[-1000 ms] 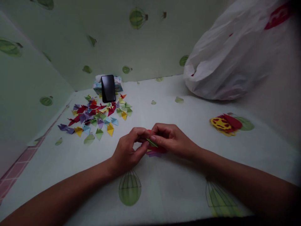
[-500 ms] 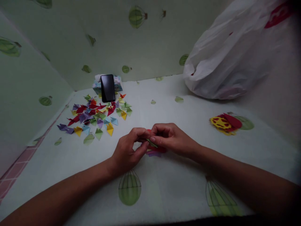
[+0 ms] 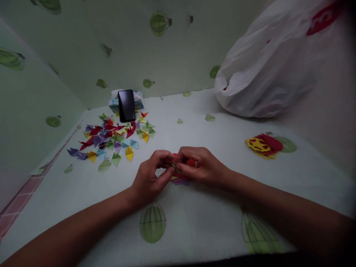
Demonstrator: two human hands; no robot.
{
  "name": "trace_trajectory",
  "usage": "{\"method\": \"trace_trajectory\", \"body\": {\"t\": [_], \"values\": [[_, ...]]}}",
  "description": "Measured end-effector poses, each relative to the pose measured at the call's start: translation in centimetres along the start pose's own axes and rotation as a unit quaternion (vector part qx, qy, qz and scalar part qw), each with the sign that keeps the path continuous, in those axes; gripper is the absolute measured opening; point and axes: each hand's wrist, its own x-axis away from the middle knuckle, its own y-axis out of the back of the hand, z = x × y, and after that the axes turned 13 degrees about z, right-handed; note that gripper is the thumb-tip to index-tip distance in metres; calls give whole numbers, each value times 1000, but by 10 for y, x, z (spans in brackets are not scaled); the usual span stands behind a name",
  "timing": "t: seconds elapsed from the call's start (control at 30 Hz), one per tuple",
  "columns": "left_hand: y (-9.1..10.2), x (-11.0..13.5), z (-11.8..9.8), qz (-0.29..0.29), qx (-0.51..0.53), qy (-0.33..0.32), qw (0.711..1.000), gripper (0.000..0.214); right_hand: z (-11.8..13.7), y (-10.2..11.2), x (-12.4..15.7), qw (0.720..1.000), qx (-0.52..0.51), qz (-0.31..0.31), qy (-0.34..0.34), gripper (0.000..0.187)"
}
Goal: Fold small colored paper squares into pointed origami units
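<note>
White bag [image 3: 258,74] bulges, contents unclear; hands [image 3: 151,176] [image 3: 205,165] pinch paper [image 3: 177,169]

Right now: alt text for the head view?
A person's left hand and right hand pinch a green paper piece over red paper and purple paper on a pale surface. Folded multicoloured papers lie at left, near a phone propped against a tissue box; at right, a white plastic bag sits behind yellow and red cutouts.

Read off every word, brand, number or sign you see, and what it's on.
None can be read for certain.
White plastic bag: a red printed mark, too blurred to read.
Phone: no text visible.
Tissue box: patterned, nothing legible.
</note>
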Motion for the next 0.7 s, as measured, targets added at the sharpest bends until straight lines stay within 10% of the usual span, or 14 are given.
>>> {"method": "trace_trajectory", "body": {"t": [0.33,0.7], "values": [[1,2,3,13,-47,-31,998,30,-5,-1,-1,988,-141,40,-52,17],[2,-1,1,-38,20,1,999,25,4,8,-1,999,-45,17,-9,8]]}}
